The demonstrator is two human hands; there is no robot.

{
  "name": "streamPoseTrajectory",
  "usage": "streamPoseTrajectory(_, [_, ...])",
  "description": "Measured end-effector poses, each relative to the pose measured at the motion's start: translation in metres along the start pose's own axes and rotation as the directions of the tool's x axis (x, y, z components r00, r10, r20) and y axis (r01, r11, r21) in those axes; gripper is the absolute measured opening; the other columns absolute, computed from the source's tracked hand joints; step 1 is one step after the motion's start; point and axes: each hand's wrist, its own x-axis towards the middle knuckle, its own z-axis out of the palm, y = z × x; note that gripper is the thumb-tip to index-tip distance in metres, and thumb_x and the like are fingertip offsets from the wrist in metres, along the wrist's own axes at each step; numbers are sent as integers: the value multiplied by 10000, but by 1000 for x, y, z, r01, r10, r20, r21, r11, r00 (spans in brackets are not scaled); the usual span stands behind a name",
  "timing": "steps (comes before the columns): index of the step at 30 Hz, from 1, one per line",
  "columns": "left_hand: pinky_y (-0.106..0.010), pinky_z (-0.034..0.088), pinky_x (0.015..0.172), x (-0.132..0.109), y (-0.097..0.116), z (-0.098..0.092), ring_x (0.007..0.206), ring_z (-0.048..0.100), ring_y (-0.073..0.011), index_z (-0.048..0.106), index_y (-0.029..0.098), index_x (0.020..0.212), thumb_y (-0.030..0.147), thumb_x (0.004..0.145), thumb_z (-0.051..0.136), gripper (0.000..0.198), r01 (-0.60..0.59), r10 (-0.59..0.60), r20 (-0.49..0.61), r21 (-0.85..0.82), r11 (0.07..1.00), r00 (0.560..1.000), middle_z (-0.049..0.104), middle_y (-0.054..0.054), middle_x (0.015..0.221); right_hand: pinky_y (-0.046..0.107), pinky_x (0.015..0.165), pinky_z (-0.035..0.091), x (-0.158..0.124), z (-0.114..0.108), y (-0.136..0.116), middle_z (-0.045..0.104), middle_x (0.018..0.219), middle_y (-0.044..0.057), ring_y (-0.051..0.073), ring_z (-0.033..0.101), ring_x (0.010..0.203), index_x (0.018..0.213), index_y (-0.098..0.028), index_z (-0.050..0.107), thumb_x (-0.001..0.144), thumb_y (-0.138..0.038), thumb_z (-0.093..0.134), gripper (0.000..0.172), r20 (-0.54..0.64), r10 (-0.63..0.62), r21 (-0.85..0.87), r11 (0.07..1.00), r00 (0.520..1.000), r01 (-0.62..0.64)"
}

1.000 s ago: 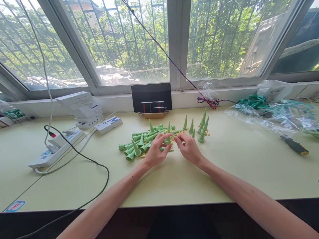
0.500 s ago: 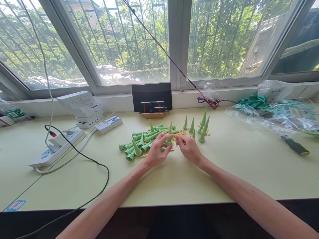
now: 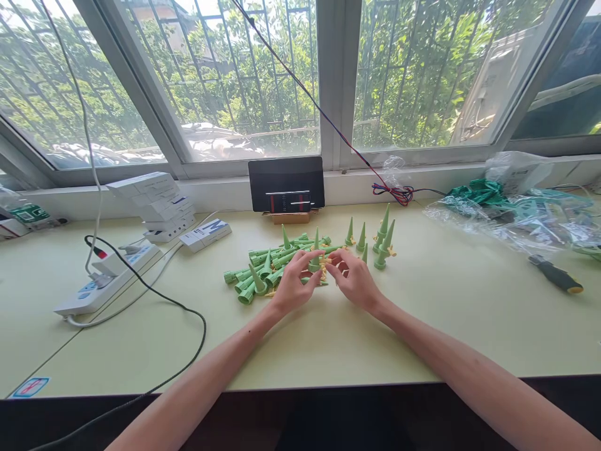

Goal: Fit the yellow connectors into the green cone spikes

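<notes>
An upright green plastic spike (image 3: 316,243) with a pointed tip stands between my hands. My left hand (image 3: 295,282) has its thumb and fingers around the base of this spike. A small yellow valve (image 3: 325,262) juts from the spike's right side. At that valve are the bent fingers and thumb of my right hand (image 3: 355,280), which partly hide it. A heap of green spikes and tubes (image 3: 244,283) lies left of and behind my left hand, with more yellow valves among them.
Several green spikes (image 3: 387,244) stand upright to the right, some with yellow valves. A tablet (image 3: 286,175) leans at the window. White boxes (image 3: 162,203), a power strip (image 3: 113,279) and a black cable (image 3: 204,326) lie left. Plastic bags (image 3: 521,200) and a screwdriver (image 3: 556,274) lie right.
My right hand's fingers have spread from a close pinch and shifted slightly around the valve. The spike in my left hand has moved a little left and more upright.
</notes>
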Motion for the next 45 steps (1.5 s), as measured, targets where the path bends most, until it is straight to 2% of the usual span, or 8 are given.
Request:
streamPoseTrajectory(6, [-295, 659, 727, -1, 0, 0, 831, 563, -124, 609, 271, 1275, 259, 916, 587, 360, -50, 50, 18, 29, 998, 999, 460, -41, 1021, 258, 528, 406, 1, 1, 4, 579, 726, 12, 135, 509, 580, 837, -198, 544, 959, -410, 491, 251, 18, -13, -17, 1000, 1000, 13])
streamPoseTrajectory(13, [-278, 656, 729, -1, -2, 0, 862, 551, -129, 601, 281, 1280, 235, 919, 579, 365, -92, 89, 44, 79, 993, 995, 483, -48, 1049, 265, 521, 312, 1, 1, 6, 443, 572, -28, 121, 383, 521, 662, -208, 446, 988, -408, 426, 382, 11, 1, -105, 995, 1000, 0])
streamPoseTrajectory(16, [-276, 652, 745, -2, -2, 0, 901, 552, -141, 604, 276, 1277, 221, 916, 584, 366, -103, 98, 51, 100, 990, 994, 498, -55, 1057, 268, 523, 296, 1, 1, 6, 420, 549, -28, 123, 369, 519, 629, -205, 457, 997, -420, 407, 429, 11, -6, -124, 992, 1000, 7])
streamPoseTrajectory(21, [-270, 649, 749, -2, -2, 0, 901, 559, -137, 597, 276, 1288, 221, 916, 586, 376, -91, 86, 52, 100, 991, 995, 500, -57, 1070, 266, 533, 315, 0, 1, 5, 462, 552, -21, 123, 403, 520, 640, -198, 492, 1003, -448, 399, 450, 15, 17, -116, 993, 1000, -15])
streamPoseTrajectory(28, [-275, 653, 729, 0, -3, 0, 851, 572, -123, 601, 275, 1281, 228, 919, 576, 367, -75, 74, 21, 92, 993, 997, 480, -45, 1033, 259, 535, 377, 0, 1, 3, 608, 730, 1, 122, 498, 553, 894, -193, 571, 945, -401, 528, 219, 16, 7, -33, 999, 1000, -7])
streamPoseTrajectory(32, [-280, 649, 737, -1, -3, 1, 864, 571, -129, 600, 271, 1282, 227, 918, 574, 367, -77, 75, 29, 103, 992, 997, 494, -51, 1049, 262, 537, 387, 0, 2, 4, 616, 776, 17, 129, 511, 581, 869, -197, 575, 951, -366, 510, 198, 34, -27, -14, 1000, 999, 27])
streamPoseTrajectory(39, [-272, 643, 724, -1, -3, 1, 854, 567, -128, 603, 270, 1279, 217, 917, 569, 367, -95, 91, 39, 127, 987, 995, 505, -56, 1055, 261, 536, 362, 0, 1, 6, 540, 650, -12, 133, 476, 562, 794, -203, 538, 966, -361, 482, 241, 37, -10, -36, 999, 999, 11])
streamPoseTrajectory(45, [-260, 641, 743, -2, -2, 2, 941, 575, -150, 605, 271, 1271, 189, 906, 577, 375, -128, 122, 55, 141, 982, 991, 517, -61, 1067, 265, 526, 314, 0, 1, 9, 482, 560, -24, 122, 410, 514, 662, -202, 481, 998, -418, 425, 403, 39, 8, -112, 994, 999, -4])
